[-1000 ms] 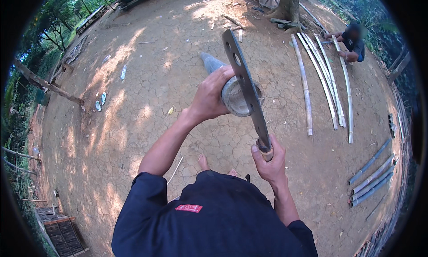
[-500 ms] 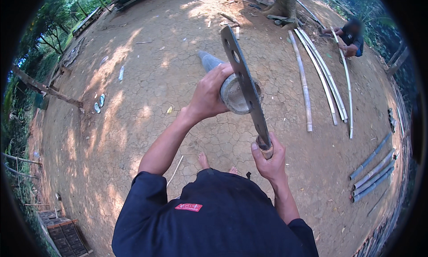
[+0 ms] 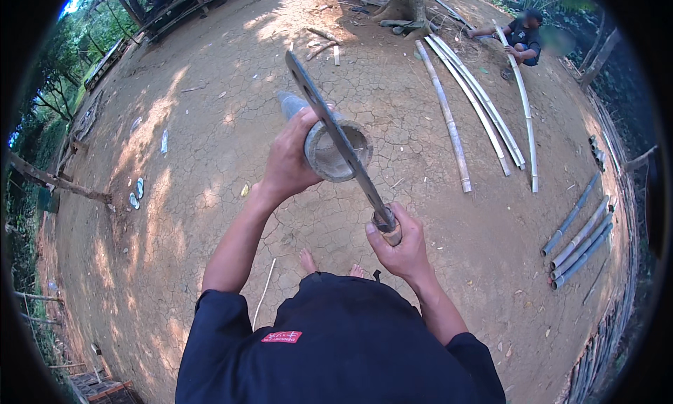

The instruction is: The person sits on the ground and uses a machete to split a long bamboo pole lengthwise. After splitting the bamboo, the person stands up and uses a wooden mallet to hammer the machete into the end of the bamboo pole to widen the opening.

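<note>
- Compared with the frame half a second earlier, the scene is displaced leftward in view; the blade (image 3: pixel 337 135) is inclined further to the left and is seen across the middle of the tube's mouth. Both grips are unchanged.
- The bamboo tube (image 3: pixel 331 171) is held in front of the body, its open end turned toward the viewer. The fingers of the left hand (image 3: pixel 287 159) are wrapped around its side; their tips are hidden.
- The wooden handle (image 3: pixel 392 236) of the blade is enclosed by the curled fingers of the right hand (image 3: pixel 405 248), with the thumb laid along it. Whether blade and tube touch cannot be told.
- The cracked earth ground (image 3: pixel 210 250) is dappled with sunlight. Pale strips (image 3: pixel 473 99) are laid out at right, where another strip (image 3: pixel 522 96) is held by a crouching co-worker (image 3: pixel 527 43) near a tree trunk (image 3: pixel 409 4). Darker poles (image 3: pixel 582 244) are grouped farther right; sandals (image 3: pixel 137 194) are seen at left.
- A red label (image 3: pixel 282 337) with pale lettering is borne by the dark shirt (image 3: pixel 343 341).
</note>
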`<state>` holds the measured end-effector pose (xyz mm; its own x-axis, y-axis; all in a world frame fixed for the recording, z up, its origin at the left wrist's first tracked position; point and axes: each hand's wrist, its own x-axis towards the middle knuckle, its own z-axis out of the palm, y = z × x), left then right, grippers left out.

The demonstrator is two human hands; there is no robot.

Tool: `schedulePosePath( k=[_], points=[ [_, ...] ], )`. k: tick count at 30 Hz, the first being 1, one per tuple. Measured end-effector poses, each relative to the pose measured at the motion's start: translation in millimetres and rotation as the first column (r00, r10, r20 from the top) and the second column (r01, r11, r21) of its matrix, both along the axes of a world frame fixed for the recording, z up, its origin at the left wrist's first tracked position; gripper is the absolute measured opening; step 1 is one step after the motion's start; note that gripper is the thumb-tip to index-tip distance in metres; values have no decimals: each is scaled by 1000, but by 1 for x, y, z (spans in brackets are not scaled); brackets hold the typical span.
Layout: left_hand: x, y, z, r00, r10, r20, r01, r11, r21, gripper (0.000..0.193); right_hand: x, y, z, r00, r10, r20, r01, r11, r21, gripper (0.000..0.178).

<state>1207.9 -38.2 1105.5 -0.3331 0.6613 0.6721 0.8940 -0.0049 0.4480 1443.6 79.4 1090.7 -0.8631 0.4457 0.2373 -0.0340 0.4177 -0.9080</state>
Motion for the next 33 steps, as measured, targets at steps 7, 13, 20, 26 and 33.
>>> schedulePosePath(
  k=[7, 13, 20, 26, 33],
  points=[
    [-4, 4, 16, 999, 31, -23, -31, 999, -20, 90, -8, 9, 13, 1000, -19, -7, 19, 1000, 15, 24],
    [-5, 16, 34, 993, 119, 19, -118, 992, -42, 97, -22, 22, 22, 999, -21, -24, 22, 999, 26, 25],
    [2, 8, 28, 954, 299, 13, -297, 953, -64, 109, -29, 11, 25, 989, -43, -142, 50, 998, 48, 26],
    [15, 2, 19, 927, 374, 30, -366, 919, -147, 110, -19, 5, 18, 997, -60, -45, 62, 997, 48, 27],
    [19, -19, 4, 918, 376, 124, -340, 909, -240, 93, -15, 7, 4, 993, -33, -109, 39, 998, 54, 29]
  ],
)
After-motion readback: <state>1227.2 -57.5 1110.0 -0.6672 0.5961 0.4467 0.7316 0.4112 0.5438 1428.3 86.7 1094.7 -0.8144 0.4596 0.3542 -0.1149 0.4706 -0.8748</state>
